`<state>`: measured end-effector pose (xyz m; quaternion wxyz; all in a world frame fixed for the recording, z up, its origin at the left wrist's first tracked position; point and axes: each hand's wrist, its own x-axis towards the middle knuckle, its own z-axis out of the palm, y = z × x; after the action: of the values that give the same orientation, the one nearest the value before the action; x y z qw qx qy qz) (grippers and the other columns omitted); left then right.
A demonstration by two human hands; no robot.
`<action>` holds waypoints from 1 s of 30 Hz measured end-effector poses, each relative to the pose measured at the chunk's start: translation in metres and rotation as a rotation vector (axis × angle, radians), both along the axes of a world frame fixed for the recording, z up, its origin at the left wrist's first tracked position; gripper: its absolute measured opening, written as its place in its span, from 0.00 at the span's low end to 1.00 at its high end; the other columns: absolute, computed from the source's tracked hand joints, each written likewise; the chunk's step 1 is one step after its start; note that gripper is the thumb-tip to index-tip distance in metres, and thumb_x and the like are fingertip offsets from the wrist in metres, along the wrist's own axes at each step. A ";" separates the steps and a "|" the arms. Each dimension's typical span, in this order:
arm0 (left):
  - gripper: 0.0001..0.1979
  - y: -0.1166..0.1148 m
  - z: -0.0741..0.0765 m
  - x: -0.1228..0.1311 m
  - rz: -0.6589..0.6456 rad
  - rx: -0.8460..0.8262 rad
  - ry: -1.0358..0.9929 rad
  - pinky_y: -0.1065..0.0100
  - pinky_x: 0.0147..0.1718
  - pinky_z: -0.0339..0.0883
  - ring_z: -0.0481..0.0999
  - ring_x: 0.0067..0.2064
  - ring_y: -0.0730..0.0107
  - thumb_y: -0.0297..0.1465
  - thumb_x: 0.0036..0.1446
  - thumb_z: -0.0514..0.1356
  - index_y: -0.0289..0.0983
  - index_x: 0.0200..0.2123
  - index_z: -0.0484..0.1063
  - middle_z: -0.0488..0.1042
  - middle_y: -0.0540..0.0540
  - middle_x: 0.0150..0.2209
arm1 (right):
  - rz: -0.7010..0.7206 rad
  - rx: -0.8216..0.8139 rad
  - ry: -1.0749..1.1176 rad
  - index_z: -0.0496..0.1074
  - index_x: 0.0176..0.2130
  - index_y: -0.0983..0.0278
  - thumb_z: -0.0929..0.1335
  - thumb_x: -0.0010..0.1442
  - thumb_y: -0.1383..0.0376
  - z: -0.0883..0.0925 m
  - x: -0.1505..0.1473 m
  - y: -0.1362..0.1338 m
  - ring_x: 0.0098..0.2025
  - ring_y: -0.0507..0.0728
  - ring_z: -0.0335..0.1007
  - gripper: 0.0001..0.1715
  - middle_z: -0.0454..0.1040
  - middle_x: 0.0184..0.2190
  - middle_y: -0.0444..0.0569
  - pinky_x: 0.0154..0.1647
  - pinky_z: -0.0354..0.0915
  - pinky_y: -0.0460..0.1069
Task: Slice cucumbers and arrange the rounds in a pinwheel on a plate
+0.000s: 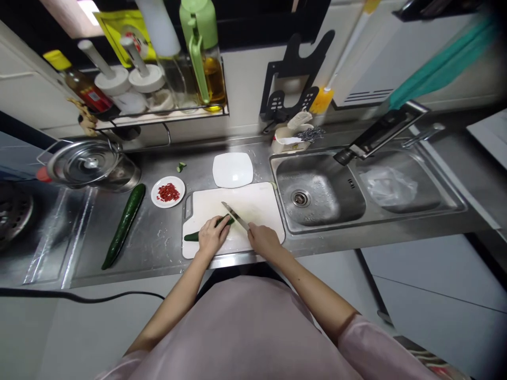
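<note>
A white cutting board (253, 203) lies on the steel counter in front of me. A green cucumber piece (191, 236) rests across its near left part. My left hand (213, 236) presses down on that cucumber, fingers curled over it. My right hand (263, 239) is closed round the handle of a knife (234, 215). The blade angles up and left, with its edge at the cucumber's right end beside my left fingers.
A whole cucumber (123, 225) lies left of the board. A small plate of chopped red chilli (168, 192), an empty white square plate (233, 169) and cucumber ends (181, 167) sit behind the board. The sink (358, 208) is at right, a lidded pot (89, 164) at left.
</note>
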<state>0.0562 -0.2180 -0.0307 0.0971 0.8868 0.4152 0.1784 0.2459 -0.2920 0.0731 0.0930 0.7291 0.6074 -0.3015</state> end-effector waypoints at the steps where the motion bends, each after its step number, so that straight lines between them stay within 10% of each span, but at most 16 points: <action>1: 0.20 0.000 -0.001 0.000 -0.001 0.003 -0.004 0.65 0.44 0.65 0.72 0.47 0.63 0.37 0.63 0.55 0.47 0.57 0.69 0.73 0.44 0.48 | 0.006 -0.006 -0.002 0.65 0.51 0.64 0.53 0.69 0.64 0.000 -0.001 0.000 0.44 0.59 0.74 0.19 0.77 0.40 0.56 0.40 0.61 0.50; 30: 0.15 -0.003 -0.008 0.001 -0.007 0.060 -0.060 0.63 0.45 0.66 0.73 0.47 0.62 0.37 0.62 0.56 0.43 0.51 0.75 0.75 0.43 0.49 | -0.004 -0.064 0.016 0.65 0.48 0.67 0.55 0.65 0.73 -0.003 -0.021 -0.002 0.44 0.61 0.76 0.17 0.78 0.37 0.59 0.40 0.67 0.51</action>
<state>0.0569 -0.2205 -0.0389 0.0836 0.8850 0.4035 0.2168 0.2246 -0.2937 0.0705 0.1108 0.7245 0.5968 -0.3265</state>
